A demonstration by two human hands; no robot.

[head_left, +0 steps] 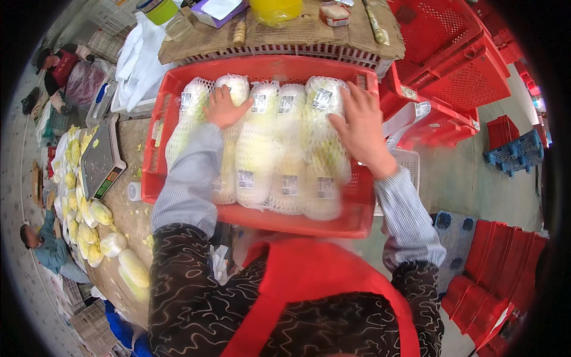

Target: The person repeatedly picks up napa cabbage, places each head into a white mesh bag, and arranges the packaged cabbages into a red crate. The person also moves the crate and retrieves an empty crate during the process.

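In front of me is a red plastic crate point(279, 222) filled with napa cabbages point(256, 157) in white foam net sleeves, laid in two rows. Several of them carry small printed labels. My left hand point(225, 109) rests with fingers spread on the cabbages of the far row, left of the middle. On the crate's right side, my right hand point(364, 128) lies over the outermost cabbage point(325, 98), its fingers apart and the thumb stretched inward. Neither hand is wrapped round anything. The near part of the crate is somewhat blurred.
Left of the crate, a digital scale point(102, 156) stands on a table with loose cabbages point(134, 271). Beyond the crate is a cardboard-topped surface point(303, 30) holding a knife point(375, 24). Red crates point(449, 65) are stacked at right. Two people work at far left.
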